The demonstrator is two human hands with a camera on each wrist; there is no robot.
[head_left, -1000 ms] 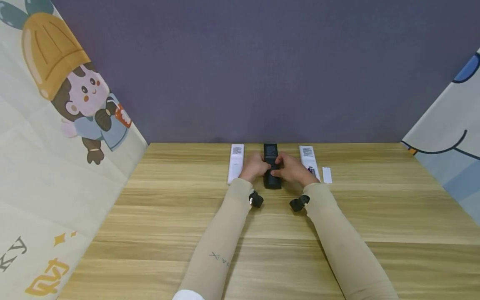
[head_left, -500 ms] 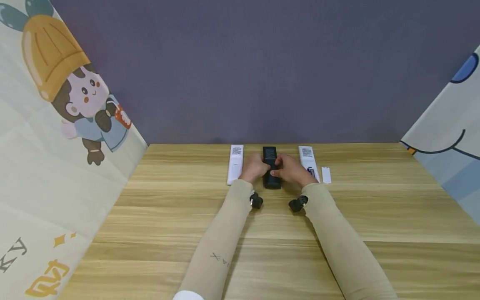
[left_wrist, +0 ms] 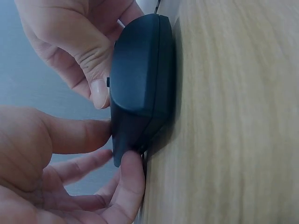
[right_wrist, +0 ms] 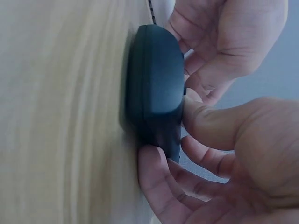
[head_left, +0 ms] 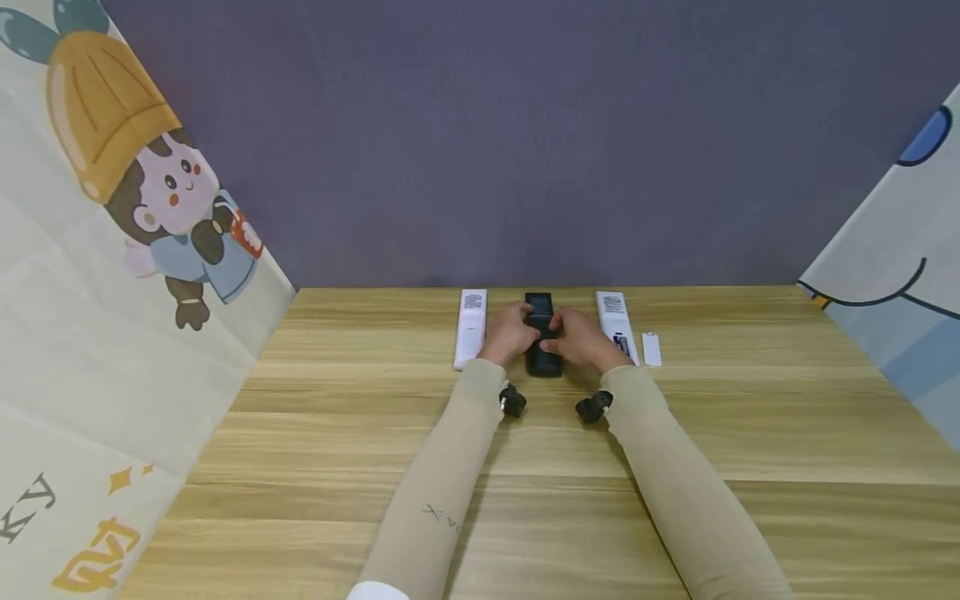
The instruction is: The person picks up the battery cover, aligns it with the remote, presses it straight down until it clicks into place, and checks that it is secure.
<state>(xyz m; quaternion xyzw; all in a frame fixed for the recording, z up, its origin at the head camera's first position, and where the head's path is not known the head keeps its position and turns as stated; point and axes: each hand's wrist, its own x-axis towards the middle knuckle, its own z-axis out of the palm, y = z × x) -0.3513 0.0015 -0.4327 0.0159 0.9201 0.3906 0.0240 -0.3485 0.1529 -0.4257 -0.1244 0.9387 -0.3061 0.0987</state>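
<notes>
A black remote control lies back side up on the wooden table, its label end toward the wall. My left hand holds its left side, thumb on the back and other fingers low along the edge. From the right, my right hand grips it in the same way, its thumb pressing on the back. In the left wrist view the remote's rounded near end faces the camera, with the left hand's fingertip at its lower edge. The right wrist view has the right thumb against the back.
A white remote lies left of the hands. Right of them lies another white remote with an uncovered battery compartment and a battery visible. Beside it is a small white battery cover. A dark wall stands behind the table.
A finger of my left hand now shows farther up, beside the label end of the black remote. Otherwise both hands keep their hold in nearly the same place.
</notes>
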